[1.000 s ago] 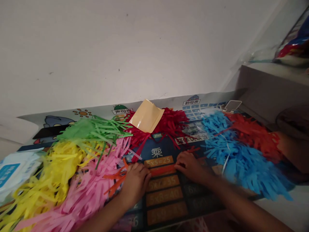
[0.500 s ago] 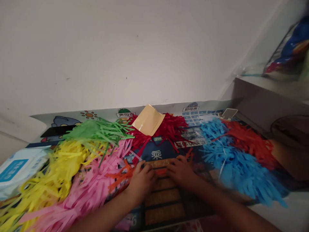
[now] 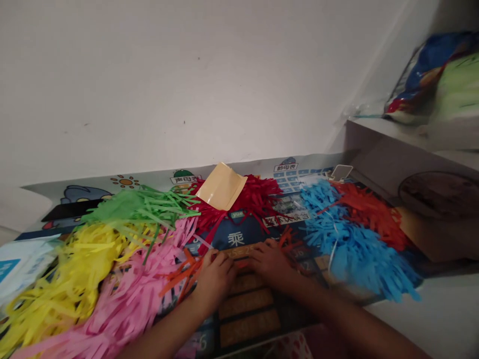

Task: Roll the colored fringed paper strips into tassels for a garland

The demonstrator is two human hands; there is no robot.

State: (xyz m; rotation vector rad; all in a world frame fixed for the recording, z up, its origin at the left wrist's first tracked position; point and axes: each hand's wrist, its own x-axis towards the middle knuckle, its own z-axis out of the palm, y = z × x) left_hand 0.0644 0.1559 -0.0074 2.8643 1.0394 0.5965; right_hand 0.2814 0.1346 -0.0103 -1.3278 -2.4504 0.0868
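Orange paper strips (image 3: 184, 269) run under and between my two hands, above a printed learning mat (image 3: 235, 239). My left hand (image 3: 216, 273) is closed over one part of the strips, its fingers curled. Close to its right, my right hand (image 3: 272, 264) is closed on the same bunch, and more orange ends (image 3: 290, 242) fan out behind it. The undersides of both hands are hidden. Just beyond them lies a dark red bunch of strips (image 3: 258, 197), with a tan paper square (image 3: 221, 187) resting on it.
Pink (image 3: 130, 294), yellow (image 3: 86, 259) and green (image 3: 138, 205) bunches cover the left side. A tissue pack (image 3: 22, 269) sits at the far left. To the right are blue (image 3: 359, 249) and red-orange (image 3: 374, 212) bunches beside a cardboard box (image 3: 407, 174). A white wall (image 3: 209, 89) rises behind.
The view has turned a little to the right, so everything sits further left. Both hands stay on the orange strips, and more of their ends show behind the right hand.
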